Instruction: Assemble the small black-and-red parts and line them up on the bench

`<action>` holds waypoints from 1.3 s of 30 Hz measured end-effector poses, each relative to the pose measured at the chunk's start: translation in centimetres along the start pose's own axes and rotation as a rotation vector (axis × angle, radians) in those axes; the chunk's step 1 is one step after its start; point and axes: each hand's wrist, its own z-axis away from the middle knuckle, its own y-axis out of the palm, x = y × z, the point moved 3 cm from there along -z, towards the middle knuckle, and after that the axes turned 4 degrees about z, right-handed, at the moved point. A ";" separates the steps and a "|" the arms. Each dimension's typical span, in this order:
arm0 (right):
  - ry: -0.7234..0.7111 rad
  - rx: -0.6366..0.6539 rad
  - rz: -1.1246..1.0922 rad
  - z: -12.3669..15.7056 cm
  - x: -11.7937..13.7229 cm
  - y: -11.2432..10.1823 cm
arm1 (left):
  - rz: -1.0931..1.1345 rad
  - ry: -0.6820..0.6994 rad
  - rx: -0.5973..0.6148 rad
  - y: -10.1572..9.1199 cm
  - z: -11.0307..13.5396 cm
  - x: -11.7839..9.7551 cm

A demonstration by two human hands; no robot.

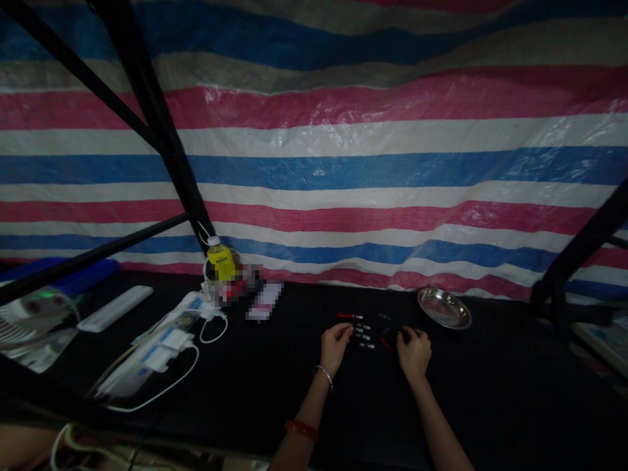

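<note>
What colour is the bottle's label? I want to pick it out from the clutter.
Yellow, on the bottle standing at the table's back left, seen in the head view.

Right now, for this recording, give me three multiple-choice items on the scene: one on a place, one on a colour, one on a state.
1. Where is the metal dish relative to the right hand?
A. Behind it and to its right
B. Under the left hand
C. Beside the bottle

2. What colour is the bottle by the striped tarp?
A. Green
B. Yellow
C. Black

3. What are the two hands doing?
A. Raised in the air
B. Resting on the dish
C. Both down on the black table at a row of small parts

Answers:
1 A, the dish lies apart from the hand, nearer the tarp.
2 B, its body is yellow with a white cap.
3 C, the left hand and right hand flank the small parts.
</note>
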 end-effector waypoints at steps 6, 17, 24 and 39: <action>0.018 0.014 -0.064 -0.5 0.5 -0.8 | 0.072 0.003 -0.071 0.1 0.1 -0.2; -0.334 0.076 -0.662 4.5 10.5 -1.4 | 0.077 0.074 -0.169 0.0 0.3 -0.5; -0.137 0.175 -0.893 5.7 12.7 -0.2 | 0.086 0.110 -0.173 -0.5 0.1 -0.9; 0.424 0.346 -1.218 4.5 10.3 1.9 | 0.083 0.049 -0.068 -0.2 0.3 -1.4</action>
